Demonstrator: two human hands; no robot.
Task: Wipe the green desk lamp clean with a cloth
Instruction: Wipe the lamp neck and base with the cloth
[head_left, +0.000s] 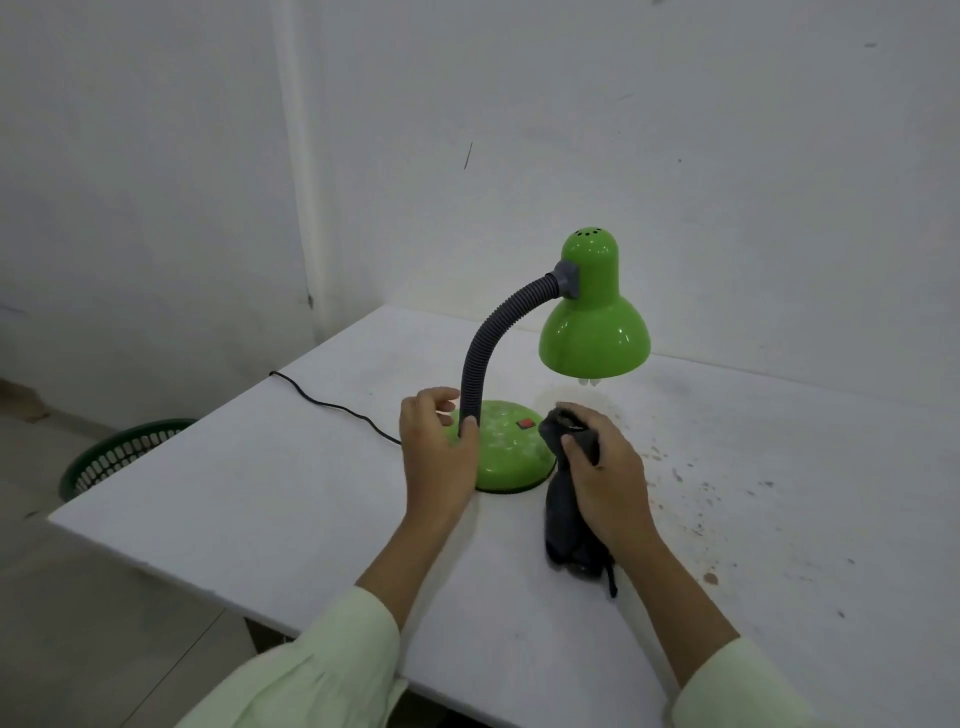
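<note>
The green desk lamp (595, 322) stands near the tabletop's (311, 493) far left corner. Its neck rises from the base, then arches right, with the shade mouth facing down. My left grip (439, 447) curls round the neck's foot. My right grip (602, 467) holds the dark cloth (563, 514), bunched against the base's right rim. The cord (332, 405) trails to the left edge, and speckled tabletop stretches right.

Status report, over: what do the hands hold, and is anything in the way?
Left hand grips lamp neck near base. Right hand grips cloth beside base. Lamp upright; cord trails left.
</note>
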